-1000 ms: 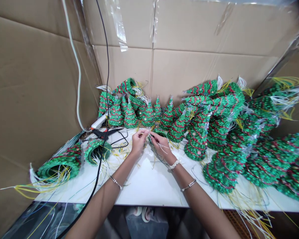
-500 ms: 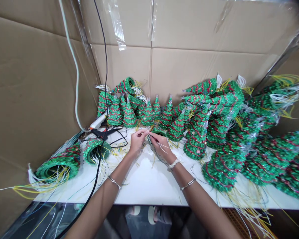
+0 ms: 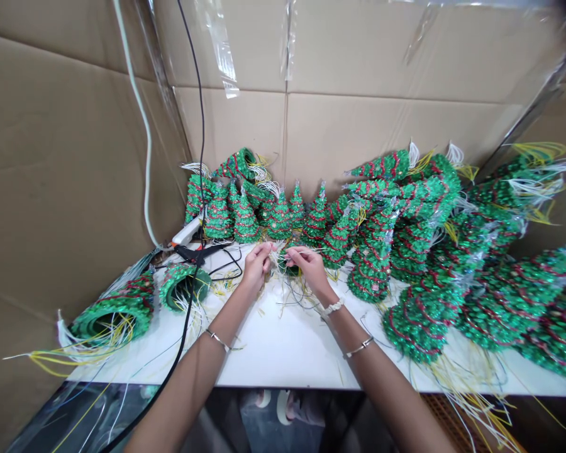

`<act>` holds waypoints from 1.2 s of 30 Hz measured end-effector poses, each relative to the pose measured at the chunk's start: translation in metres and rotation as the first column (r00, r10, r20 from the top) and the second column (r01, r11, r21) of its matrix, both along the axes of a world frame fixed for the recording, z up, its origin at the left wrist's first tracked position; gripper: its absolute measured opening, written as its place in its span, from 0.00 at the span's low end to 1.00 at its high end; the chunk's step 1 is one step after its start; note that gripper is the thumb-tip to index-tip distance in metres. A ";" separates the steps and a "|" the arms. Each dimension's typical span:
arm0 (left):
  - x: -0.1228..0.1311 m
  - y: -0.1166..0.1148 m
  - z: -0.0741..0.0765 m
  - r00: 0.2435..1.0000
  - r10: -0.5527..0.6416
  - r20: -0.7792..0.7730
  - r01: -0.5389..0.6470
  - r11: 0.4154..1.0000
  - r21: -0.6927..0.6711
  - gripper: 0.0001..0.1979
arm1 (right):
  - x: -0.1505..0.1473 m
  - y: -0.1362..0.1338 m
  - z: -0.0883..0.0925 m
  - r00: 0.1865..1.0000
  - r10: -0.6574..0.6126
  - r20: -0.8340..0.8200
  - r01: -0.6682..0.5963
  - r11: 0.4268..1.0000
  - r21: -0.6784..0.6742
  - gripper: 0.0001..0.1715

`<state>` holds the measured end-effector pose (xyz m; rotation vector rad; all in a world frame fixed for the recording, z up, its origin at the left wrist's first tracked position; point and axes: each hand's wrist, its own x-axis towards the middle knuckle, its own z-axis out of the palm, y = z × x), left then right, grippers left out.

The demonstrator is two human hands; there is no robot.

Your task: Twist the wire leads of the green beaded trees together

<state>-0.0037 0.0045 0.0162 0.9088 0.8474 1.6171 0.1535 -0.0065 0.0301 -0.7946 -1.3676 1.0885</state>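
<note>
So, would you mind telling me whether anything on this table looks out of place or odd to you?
Two things do. The black cable lies across the white table beside the left forearm. Also, the glittery green cone trees on the right lie heaped on their sides, with loose wires trailing over the table edge.

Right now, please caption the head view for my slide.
Left hand and right hand hold thin wires at a green tinsel tree on a white table.
</note>
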 end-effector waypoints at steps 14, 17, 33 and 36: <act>0.009 -0.012 0.011 0.930 0.009 -0.367 0.055 0.985 0.165 0.15 | 0.005 0.005 -0.009 0.925 -0.076 0.372 0.045 0.995 0.091 0.26; 0.013 -0.015 0.011 0.914 0.015 -0.405 0.068 0.979 0.190 0.13 | 0.004 0.005 -0.012 0.886 -0.137 0.442 0.063 0.982 0.177 0.26; 0.007 -0.005 0.005 0.991 0.066 -0.117 -0.061 0.997 0.039 0.22 | -0.001 0.008 -0.007 0.995 0.087 -0.038 -0.089 0.995 -0.044 0.20; 0.008 -0.005 0.003 0.993 0.069 -0.099 -0.070 0.997 -0.008 0.24 | -0.003 0.007 -0.011 0.993 0.060 -0.099 -0.062 0.998 -0.017 0.18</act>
